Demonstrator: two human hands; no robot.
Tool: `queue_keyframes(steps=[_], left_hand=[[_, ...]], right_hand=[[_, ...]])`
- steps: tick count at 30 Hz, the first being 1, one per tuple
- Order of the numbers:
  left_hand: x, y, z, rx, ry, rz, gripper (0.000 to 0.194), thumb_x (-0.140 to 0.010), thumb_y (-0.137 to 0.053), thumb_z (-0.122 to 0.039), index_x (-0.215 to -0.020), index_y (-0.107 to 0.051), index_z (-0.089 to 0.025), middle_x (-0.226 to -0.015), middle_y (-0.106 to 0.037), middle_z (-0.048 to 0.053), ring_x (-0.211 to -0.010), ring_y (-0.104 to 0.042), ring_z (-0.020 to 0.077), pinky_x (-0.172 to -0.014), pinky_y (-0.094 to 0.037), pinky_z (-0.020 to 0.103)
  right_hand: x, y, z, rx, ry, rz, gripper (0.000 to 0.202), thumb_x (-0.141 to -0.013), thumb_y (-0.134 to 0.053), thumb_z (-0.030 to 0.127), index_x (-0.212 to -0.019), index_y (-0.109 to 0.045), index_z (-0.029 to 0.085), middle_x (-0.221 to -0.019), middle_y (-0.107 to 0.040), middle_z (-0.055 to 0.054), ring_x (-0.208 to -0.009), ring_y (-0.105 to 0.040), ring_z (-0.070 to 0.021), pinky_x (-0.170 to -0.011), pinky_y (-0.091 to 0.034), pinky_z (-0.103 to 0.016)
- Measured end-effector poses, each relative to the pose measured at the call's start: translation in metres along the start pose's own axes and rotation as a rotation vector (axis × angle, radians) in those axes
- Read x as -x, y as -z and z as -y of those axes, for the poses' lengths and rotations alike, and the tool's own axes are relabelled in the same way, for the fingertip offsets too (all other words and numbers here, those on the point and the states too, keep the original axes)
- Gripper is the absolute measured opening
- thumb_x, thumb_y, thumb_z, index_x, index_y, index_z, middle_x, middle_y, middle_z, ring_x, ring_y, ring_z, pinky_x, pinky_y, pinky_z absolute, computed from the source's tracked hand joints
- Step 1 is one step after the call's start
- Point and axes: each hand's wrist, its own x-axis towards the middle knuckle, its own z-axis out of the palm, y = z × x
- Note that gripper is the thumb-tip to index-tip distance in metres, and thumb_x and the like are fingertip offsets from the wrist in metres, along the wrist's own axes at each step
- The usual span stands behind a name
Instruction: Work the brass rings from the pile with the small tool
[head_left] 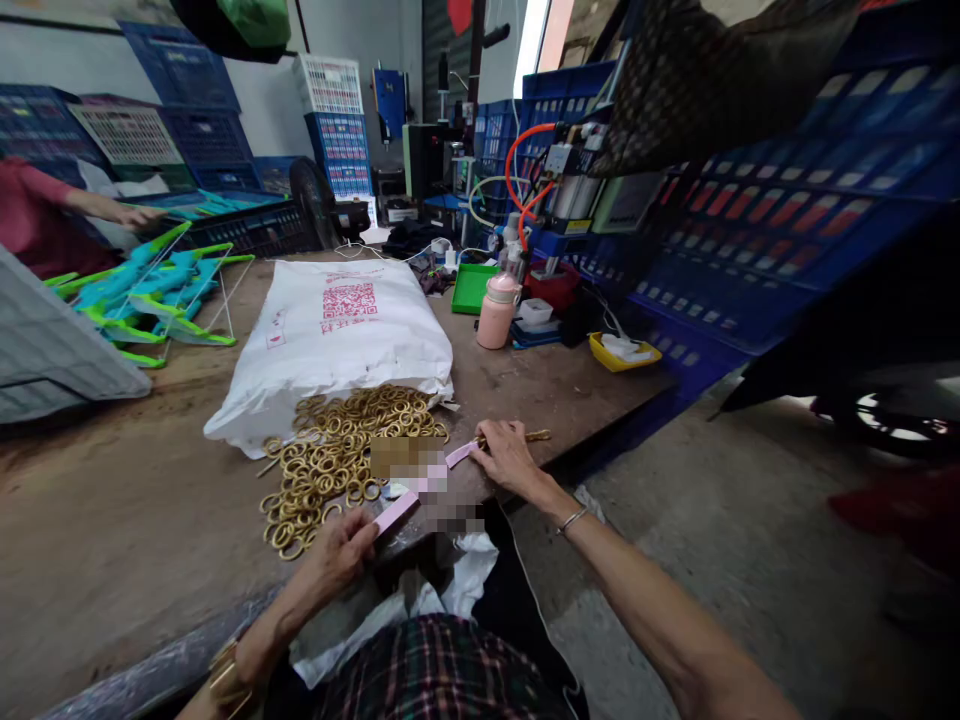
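Note:
A pink strip stretches between my two hands at the table's front edge, its middle blurred out. My left hand pinches the lower left end with closed fingers. At the upper right end, my right hand is closed on the strip, and gold-coloured pieces stick out past its fingers. Beyond the strip lies a heap of gold rings, spilling from the mouth of a white sack with red print.
Pink bottle, green tray and yellow dish stand toward the back right. Teal and green toy parts lie at the left, near another person's hand. Blue crates rise at the right.

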Motion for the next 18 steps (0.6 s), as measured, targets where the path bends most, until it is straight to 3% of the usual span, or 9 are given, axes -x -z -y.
queue_keyframes(steps=[4, 6, 9, 13, 15, 18], left_hand=[[-0.002, 0.001, 0.01, -0.283, -0.139, -0.012, 0.026, -0.077, -0.037, -0.037, -0.063, -0.049, -0.018, -0.056, -0.052, 0.0, -0.053, -0.048, 0.0139, -0.054, -0.037, 0.026], [0.003, 0.001, 0.01, -0.471, -0.217, -0.055, 0.022, -0.078, -0.04, -0.03, -0.082, -0.056, -0.017, -0.072, -0.06, 0.004, -0.068, -0.055, 0.0181, -0.065, -0.042, 0.03], [0.018, 0.0, -0.005, -0.621, -0.36, -0.184, 0.041, -0.076, -0.048, -0.026, -0.116, -0.048, -0.017, -0.108, -0.058, 0.011, -0.098, -0.053, 0.0251, -0.086, -0.039, 0.039], [0.04, 0.0, -0.041, -0.524, -0.611, -0.319, 0.053, -0.076, -0.054, -0.035, -0.125, -0.04, -0.019, -0.125, -0.048, 0.013, -0.116, -0.039, 0.0274, -0.097, -0.03, 0.046], [0.048, 0.003, -0.055, -0.362, -0.632, -0.202, 0.047, -0.079, -0.051, -0.036, -0.122, -0.043, -0.019, -0.123, -0.049, 0.012, -0.112, -0.042, 0.025, -0.095, -0.033, 0.043], [0.054, 0.012, -0.061, -0.048, -0.437, 0.243, 0.032, -0.085, -0.04, -0.039, -0.104, -0.054, -0.016, -0.089, -0.059, 0.006, -0.078, -0.052, 0.0149, -0.07, -0.043, 0.028]], right_hand=[[0.003, 0.019, 0.005, -0.202, 0.045, 0.002, 0.008, -0.08, -0.049, 0.024, -0.083, -0.052, 0.017, -0.083, -0.057, -0.004, -0.077, -0.049, -0.0152, -0.071, -0.032, -0.027], [0.005, 0.036, 0.017, -0.397, 0.005, 0.035, 0.006, -0.078, -0.051, 0.023, -0.078, -0.052, 0.017, -0.074, -0.053, -0.001, -0.068, -0.047, -0.0123, -0.063, -0.033, -0.023], [0.01, 0.064, 0.046, -0.69, -0.033, 0.253, 0.009, -0.073, -0.056, 0.024, -0.075, -0.052, 0.017, -0.062, -0.046, 0.005, -0.058, -0.041, -0.0086, -0.053, -0.03, -0.02], [0.02, 0.087, 0.09, -0.922, -0.021, 0.61, 0.01, -0.07, -0.058, 0.022, -0.076, -0.054, 0.015, -0.061, -0.045, 0.006, -0.054, -0.038, -0.0061, -0.05, -0.03, -0.018], [0.023, 0.089, 0.109, -0.996, 0.009, 0.687, 0.012, -0.072, -0.059, 0.025, -0.075, -0.054, 0.015, -0.062, -0.046, 0.005, -0.055, -0.039, -0.0056, -0.05, -0.031, -0.018], [0.027, 0.081, 0.125, -1.097, -0.008, 0.724, 0.019, -0.072, -0.062, 0.031, -0.08, -0.054, 0.015, -0.065, -0.048, 0.004, -0.055, -0.042, -0.0053, -0.05, -0.034, -0.018]])
